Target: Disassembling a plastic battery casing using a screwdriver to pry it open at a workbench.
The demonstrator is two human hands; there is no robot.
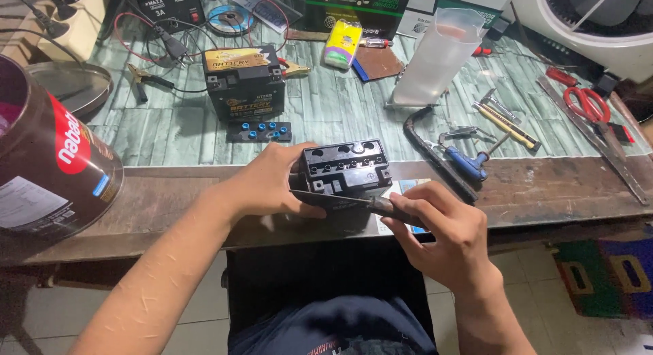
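Battery case (345,168), small, black and box-shaped, sits at the near edge of a wooden workbench (544,191), its top face with a row of round cell holes tilted toward the camera and its long axis running left to right along the bench edge. At far left a large dark tin (47,157) lies on its side. The left hand (269,185) wraps around the case's left end, fingers curled closed against its side and thumb along the lower front, holding it steady. Behind, on the pale green patterned mat (340,103), a second black battery (243,83) with a gold label stands upright, a strip of blue caps (262,130) just in front of it, red and black leads trailing off to its left. The right hand (449,239) grips the dark handle of a thin flat blade (333,197), fingers closed tightly around it; the blade lies nearly level, points left, and its tip meets the case's front face just beside the left thumb. Farther right, a clear plastic jug (435,55) stands upright, a blue-handled screwdriver (469,163) and a metal file (507,125) lie near it, and red-handled scissors (586,103) rest toward the bench's right end.
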